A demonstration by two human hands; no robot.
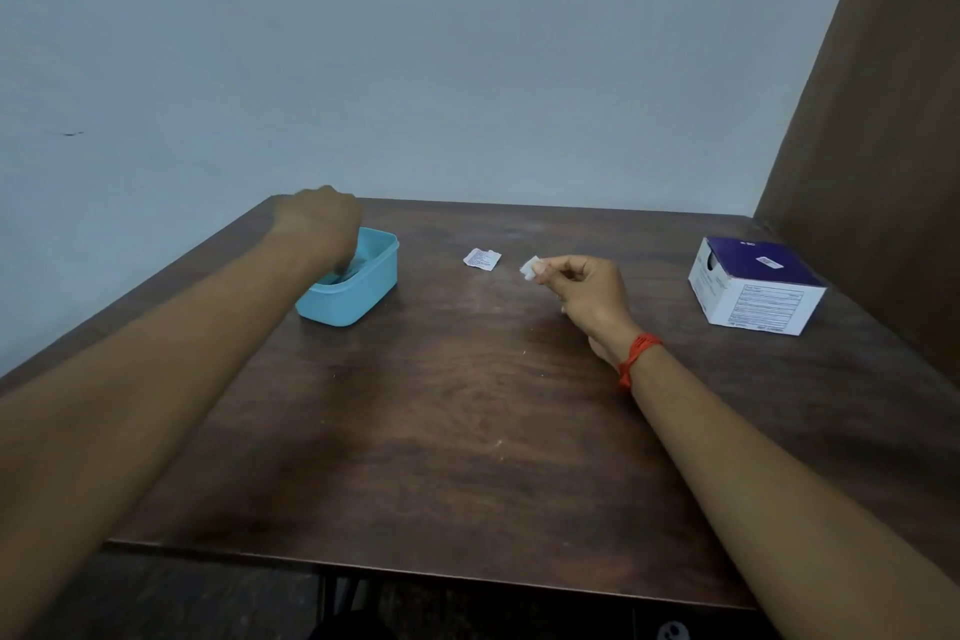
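My left hand [319, 224] reaches down into a light blue plastic tub [363, 296] at the table's left; its fingers are inside the tub and hidden, so I cannot tell what they touch. My right hand [587, 291] hovers above the middle of the table and pinches a small white pad [528, 268] between thumb and fingertips. A red thread band is around that wrist. A torn white printed wrapper [482, 258] lies flat on the table just left of the pad.
A white and purple cardboard box [753, 286] stands at the right of the dark wooden table [441, 431]. A brown panel rises at the far right and a pale blue wall stands behind the table.
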